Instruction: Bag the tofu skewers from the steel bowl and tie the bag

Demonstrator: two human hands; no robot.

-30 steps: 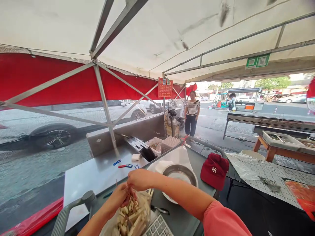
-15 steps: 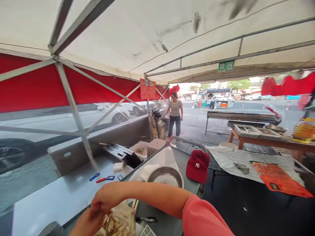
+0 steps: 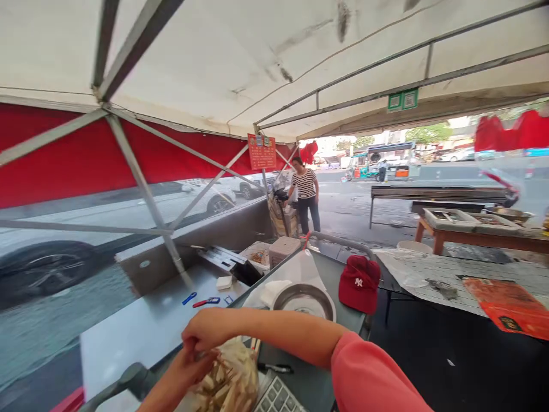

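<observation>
A clear plastic bag (image 3: 240, 366) full of pale pieces on thin sticks lies at the lower middle of the view. My left hand (image 3: 186, 369) is at the bag's mouth, its fingers curled in on the near left side. My right hand (image 3: 210, 329) reaches across from the right and meets the left above the bag. Its fingers are pinched, and what is between them is hidden. Close to the bag are a black marker pen (image 3: 277, 368) and a grey-white device with square keys (image 3: 278, 395).
A round metal bowl (image 3: 304, 303) and a dark red cap (image 3: 359, 285) stand beyond my right forearm. Blue and red peelers (image 3: 206, 302) lie on the metal counter (image 3: 128, 337) at left. A person in a striped top (image 3: 305, 186) stands farther back.
My view has turned slightly left and down, so most things sit farther right. Both hands stay together at the bag, the left fingers now showing more over its contents.
</observation>
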